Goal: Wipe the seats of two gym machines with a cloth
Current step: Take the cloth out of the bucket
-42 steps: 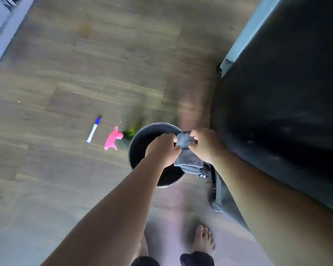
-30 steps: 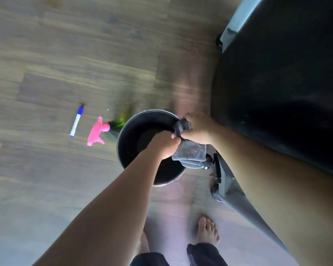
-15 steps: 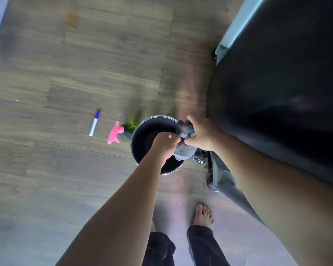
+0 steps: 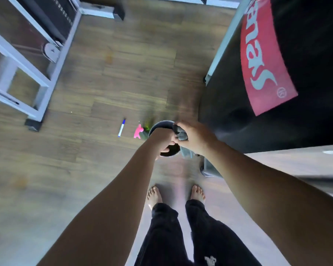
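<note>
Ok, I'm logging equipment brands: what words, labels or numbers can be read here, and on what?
"Sa...": white script on the red panel of the black pad, turned sideways and cut by the frame's top edge; later letters unsure.
Small circled mark beside the S: too blurred to read.
Marker pen, pink spray trigger, cloth: no text readable.

Single head-worn wide-angle view. Points steeply down from standing height at the wooden floor (image 4: 104, 77). Takes in both forearms (image 4: 123, 189) from the bottom edge up to mid-frame; centres on left hand (image 4: 161, 140), right hand (image 4: 195, 138) and cloth (image 4: 181, 134) above a bucket (image 4: 161, 123), well below the lens. Catches bare feet (image 4: 154, 195) directly underneath. Bows a white machine frame (image 4: 17, 60) along the left edge; fills upper right with a dark pad (image 4: 229, 104), probably a seat.
</note>
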A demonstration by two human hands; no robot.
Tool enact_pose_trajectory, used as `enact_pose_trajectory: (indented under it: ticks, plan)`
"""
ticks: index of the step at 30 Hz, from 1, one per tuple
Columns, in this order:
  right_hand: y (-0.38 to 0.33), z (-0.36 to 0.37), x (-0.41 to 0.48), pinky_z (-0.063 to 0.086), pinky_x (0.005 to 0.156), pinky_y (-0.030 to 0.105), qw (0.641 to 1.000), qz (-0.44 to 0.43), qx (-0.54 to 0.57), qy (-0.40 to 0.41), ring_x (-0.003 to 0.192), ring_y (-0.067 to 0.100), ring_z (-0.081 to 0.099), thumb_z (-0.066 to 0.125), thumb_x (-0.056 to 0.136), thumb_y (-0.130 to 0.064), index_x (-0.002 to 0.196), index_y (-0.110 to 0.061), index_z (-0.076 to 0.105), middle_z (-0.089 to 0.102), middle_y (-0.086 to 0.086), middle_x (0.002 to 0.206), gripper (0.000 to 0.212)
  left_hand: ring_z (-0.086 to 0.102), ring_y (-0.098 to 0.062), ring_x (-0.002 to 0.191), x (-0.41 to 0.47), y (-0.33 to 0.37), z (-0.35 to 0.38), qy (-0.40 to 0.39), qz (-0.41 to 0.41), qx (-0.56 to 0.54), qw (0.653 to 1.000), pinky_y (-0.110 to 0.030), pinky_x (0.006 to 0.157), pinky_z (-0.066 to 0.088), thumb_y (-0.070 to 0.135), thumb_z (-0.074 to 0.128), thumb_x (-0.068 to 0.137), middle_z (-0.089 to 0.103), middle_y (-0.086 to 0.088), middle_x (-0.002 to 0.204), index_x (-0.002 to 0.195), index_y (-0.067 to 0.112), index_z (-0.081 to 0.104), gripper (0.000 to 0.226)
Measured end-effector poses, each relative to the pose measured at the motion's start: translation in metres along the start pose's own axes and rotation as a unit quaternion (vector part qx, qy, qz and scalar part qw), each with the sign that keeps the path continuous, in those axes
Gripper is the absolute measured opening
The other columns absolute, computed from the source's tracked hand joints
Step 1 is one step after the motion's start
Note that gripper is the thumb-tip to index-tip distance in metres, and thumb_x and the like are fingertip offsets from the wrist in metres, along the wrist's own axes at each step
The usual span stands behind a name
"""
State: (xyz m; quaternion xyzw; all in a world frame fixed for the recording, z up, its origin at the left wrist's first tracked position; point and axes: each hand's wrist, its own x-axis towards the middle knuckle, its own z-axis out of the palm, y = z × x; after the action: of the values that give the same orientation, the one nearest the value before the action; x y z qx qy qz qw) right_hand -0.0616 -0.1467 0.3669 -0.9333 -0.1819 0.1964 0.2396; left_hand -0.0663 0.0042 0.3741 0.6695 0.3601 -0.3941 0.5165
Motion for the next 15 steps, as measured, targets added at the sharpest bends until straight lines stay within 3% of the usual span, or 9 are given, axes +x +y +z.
enact_pose_trajectory:
  ticks: [2, 5, 8, 11, 15]
  plan:
    - [-0.012, -0.022, -0.013, 0.052, 0.069, 0.036, 0.999, -0.033, -0.007, 0.02, 0.086, 0.026, 0.066, 0.075, 0.08, -0.041, 0.108, -0.022, 0.066, 0.07, 0.001, 0.095, 0.035, 0.066, -0.019, 0.103, -0.035, -0.003, -0.012, 0.001, 0.085, 0.07, 0.994, -0.032, 0.081, 0.053, 0.016, 0.055, 0.104, 0.074, -0.007, 0.121, 0.119, 0.009, 0.072, 0.024]
    - [-0.029, -0.045, -0.033, 0.053, 0.07, 0.037, 0.997, -0.054, -0.017, 0.061, 0.084, 0.026, 0.068, 0.073, 0.079, -0.041, 0.107, -0.023, 0.068, 0.073, 0.0, 0.092, 0.034, 0.066, -0.018, 0.119, -0.073, -0.01, -0.028, 0.041, 0.196, 0.196, 0.96, -0.032, 0.097, 0.05, 0.015, 0.062, 0.096, 0.073, 0.002, 0.126, 0.12, 0.024, 0.077, 0.03]
    - [-0.046, -0.062, -0.058, 0.056, 0.077, 0.036, 0.995, -0.039, -0.008, 0.091, 0.091, 0.024, 0.07, 0.073, 0.077, -0.043, 0.117, -0.029, 0.067, 0.075, -0.002, 0.099, 0.042, 0.064, -0.015, 0.12, -0.103, -0.013, -0.039, 0.106, 0.242, 0.331, 0.906, -0.029, 0.101, 0.047, 0.027, 0.063, 0.093, 0.072, 0.008, 0.126, 0.127, 0.028, 0.072, 0.035]
    - [-0.059, -0.073, -0.084, 0.058, 0.08, 0.037, 0.992, -0.012, 0.006, 0.125, 0.093, 0.024, 0.07, 0.071, 0.078, -0.05, 0.123, -0.034, 0.065, 0.076, -0.002, 0.102, 0.048, 0.065, -0.019, 0.117, -0.126, -0.016, -0.045, 0.136, 0.289, 0.421, 0.849, -0.038, 0.1, 0.052, 0.033, 0.062, 0.091, 0.072, 0.005, 0.124, 0.126, 0.025, 0.069, 0.037]
    - [-0.074, -0.083, -0.123, 0.057, 0.083, 0.035, 0.987, 0.029, 0.026, 0.159, 0.097, 0.02, 0.069, 0.073, 0.08, -0.048, 0.123, -0.033, 0.065, 0.075, -0.005, 0.106, 0.045, 0.061, -0.023, 0.121, -0.148, -0.025, -0.047, 0.165, 0.342, 0.504, 0.775, -0.039, 0.098, 0.052, 0.032, 0.058, 0.093, 0.068, 0.002, 0.128, 0.128, 0.025, 0.067, 0.037]
